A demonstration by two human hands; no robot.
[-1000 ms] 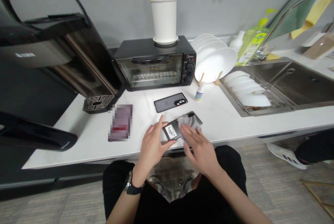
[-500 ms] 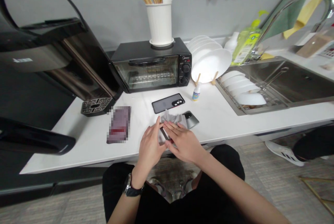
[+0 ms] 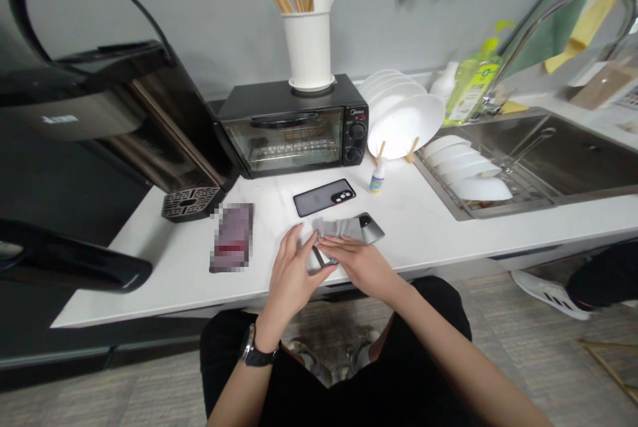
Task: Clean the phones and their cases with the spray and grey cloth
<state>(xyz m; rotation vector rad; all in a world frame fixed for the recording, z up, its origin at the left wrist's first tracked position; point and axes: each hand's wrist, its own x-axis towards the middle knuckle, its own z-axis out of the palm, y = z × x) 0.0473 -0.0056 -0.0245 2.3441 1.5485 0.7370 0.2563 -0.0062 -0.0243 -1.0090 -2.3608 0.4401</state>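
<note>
My left hand (image 3: 294, 274) and my right hand (image 3: 359, 264) meet at the front of the white countertop (image 3: 428, 234). Between them lies a grey cloth (image 3: 335, 231), wrapped over a smartphone with a silver back (image 3: 371, 228). Only the phone's far corner, with its dark camera patch, shows clearly. My left fingers curl against the phone's near edge, while my right fingers press on the cloth. A black phone (image 3: 323, 198) lies face down just beyond, not touching my hands.
A pixelated flat package (image 3: 232, 238) lies to the left, and a small dropper bottle (image 3: 377, 178) stands behind the black phone. A black toaster oven (image 3: 294, 131) is at the back. A steel sink (image 3: 548, 155) with a dish rack is on the right.
The white barcode label on the phone has gone from sight under the cloth. My right hand has slid left and lower, closer to my left hand. The phone has turned, its camera corner now pointing far right.
</note>
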